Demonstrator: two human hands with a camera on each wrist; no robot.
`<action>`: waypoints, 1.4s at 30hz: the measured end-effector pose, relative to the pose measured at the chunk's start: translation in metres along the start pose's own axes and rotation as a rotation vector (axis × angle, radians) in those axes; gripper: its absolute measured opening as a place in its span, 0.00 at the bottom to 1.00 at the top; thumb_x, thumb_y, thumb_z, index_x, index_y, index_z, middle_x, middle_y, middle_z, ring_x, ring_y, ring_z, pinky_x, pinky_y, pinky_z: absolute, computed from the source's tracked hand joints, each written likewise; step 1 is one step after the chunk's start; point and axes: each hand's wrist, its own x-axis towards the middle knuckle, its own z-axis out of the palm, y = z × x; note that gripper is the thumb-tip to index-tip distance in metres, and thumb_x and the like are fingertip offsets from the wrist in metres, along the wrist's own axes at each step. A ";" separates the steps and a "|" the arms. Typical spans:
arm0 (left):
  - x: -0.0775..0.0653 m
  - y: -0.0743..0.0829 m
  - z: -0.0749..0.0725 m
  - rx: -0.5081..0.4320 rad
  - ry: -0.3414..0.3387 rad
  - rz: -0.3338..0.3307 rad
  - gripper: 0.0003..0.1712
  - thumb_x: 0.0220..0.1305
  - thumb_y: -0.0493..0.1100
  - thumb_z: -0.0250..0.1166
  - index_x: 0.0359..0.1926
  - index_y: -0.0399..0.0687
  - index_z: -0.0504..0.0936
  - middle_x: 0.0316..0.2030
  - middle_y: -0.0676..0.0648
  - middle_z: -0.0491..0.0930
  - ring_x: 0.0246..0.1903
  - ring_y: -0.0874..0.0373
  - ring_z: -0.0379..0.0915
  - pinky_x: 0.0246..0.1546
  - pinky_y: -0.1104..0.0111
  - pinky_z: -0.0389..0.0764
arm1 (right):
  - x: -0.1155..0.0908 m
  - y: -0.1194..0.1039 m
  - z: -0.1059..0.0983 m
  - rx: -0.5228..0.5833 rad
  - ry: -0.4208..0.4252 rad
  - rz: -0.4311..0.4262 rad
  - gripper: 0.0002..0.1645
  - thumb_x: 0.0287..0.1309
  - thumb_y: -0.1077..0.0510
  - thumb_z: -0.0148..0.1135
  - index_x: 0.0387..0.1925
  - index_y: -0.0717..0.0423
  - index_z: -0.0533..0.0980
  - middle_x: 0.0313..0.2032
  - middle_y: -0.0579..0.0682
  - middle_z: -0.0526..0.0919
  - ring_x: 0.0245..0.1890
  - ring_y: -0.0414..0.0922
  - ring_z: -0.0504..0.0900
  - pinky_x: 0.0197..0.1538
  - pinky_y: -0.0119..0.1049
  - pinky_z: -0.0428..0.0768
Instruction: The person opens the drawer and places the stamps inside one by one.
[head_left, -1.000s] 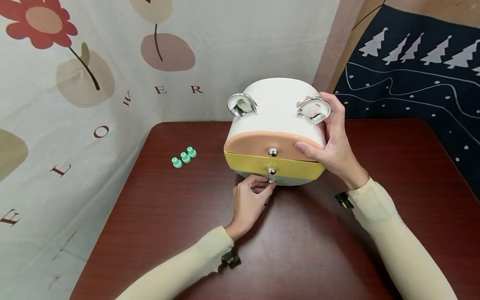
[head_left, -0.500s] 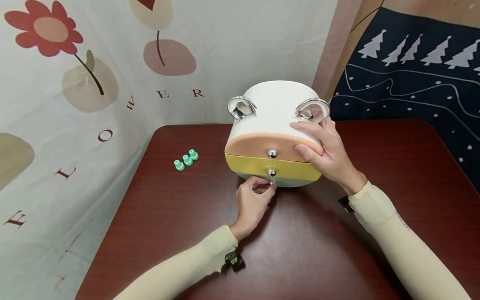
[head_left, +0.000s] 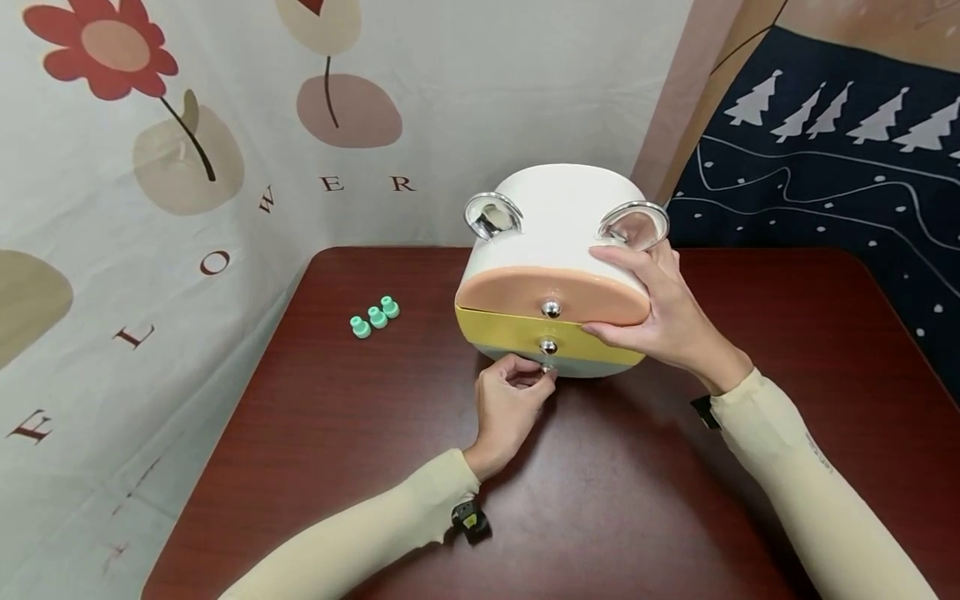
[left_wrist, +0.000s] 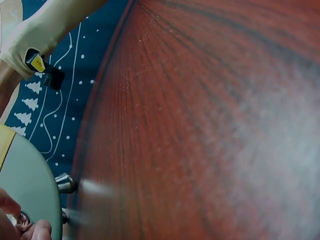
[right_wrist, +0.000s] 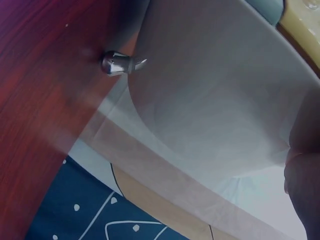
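A small white drawer box (head_left: pixel 567 196) with two silver ears stands on the table. Its front has an orange drawer (head_left: pixel 510 289), a yellow drawer (head_left: pixel 498 330) and a grey-green bottom drawer (head_left: pixel 592 367), each with a round silver knob. My left hand (head_left: pixel 506 412) pinches the bottom drawer's knob (left_wrist: pixel 23 218); no gap at that drawer can be made out. My right hand (head_left: pixel 670 315) grips the box's right side, thumb across the front by the orange and yellow drawers, index finger along the top below the right ear (head_left: pixel 636 225). Its other fingers are mostly hidden.
Three mint-green pegs (head_left: pixel 377 317) stand in a slanted row on the dark red table (head_left: pixel 300 433), left of the box. Short silver feet (right_wrist: pixel 117 63) hold the box up. A white flower-print cloth (head_left: pixel 487 92) hangs behind, a navy tree-print cloth (head_left: pixel 817 183) at right.
My right hand has shifted its grip: the index finger came onto the box's top, and the thumb slid down from the orange drawer toward the yellow one. My left hand stays at the bottom knob.
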 end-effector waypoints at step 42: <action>-0.027 0.000 0.003 -0.123 0.069 -0.061 0.10 0.59 0.31 0.81 0.35 0.34 0.86 0.32 0.44 0.90 0.30 0.54 0.87 0.33 0.73 0.84 | -0.007 0.001 0.004 -0.061 0.039 -0.061 0.54 0.55 0.37 0.84 0.74 0.58 0.72 0.66 0.71 0.71 0.68 0.65 0.65 0.59 0.57 0.58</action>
